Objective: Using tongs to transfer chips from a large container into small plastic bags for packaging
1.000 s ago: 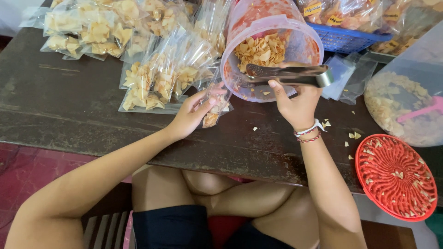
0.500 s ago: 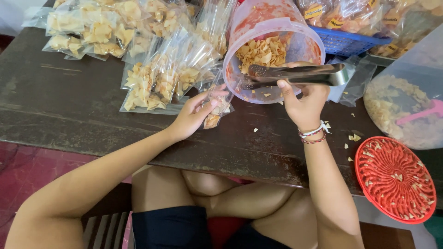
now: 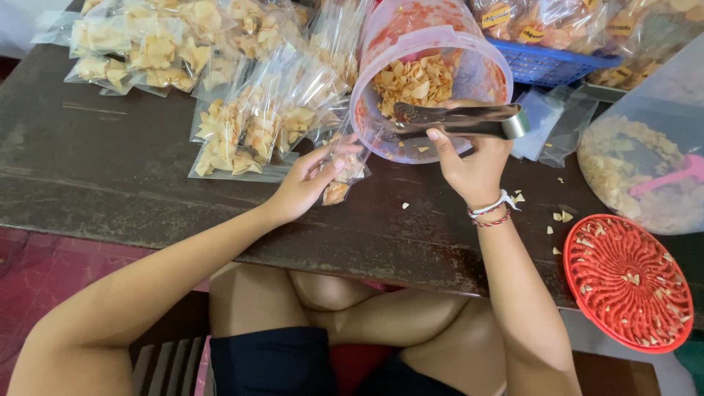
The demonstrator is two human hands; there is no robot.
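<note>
From the head view, the right hand [image 3: 475, 167] has its grip closed round a pair of metal tongs [image 3: 458, 119], whose tips reach into the mouth of a tilted clear plastic jar [image 3: 429, 77] of pale yellow chips, its inner wall smeared red. The left hand [image 3: 312, 183] pinches a small clear bag [image 3: 345, 172] partly filled with chips, resting on the counter [image 3: 110, 183] just beside the jar. Filled bags [image 3: 242, 125] lie heaped behind. The counter is dark, worn wood strewn with crumbs; a red round lid [image 3: 628, 282] lies at its right edge, above a reddish floor.
</note>
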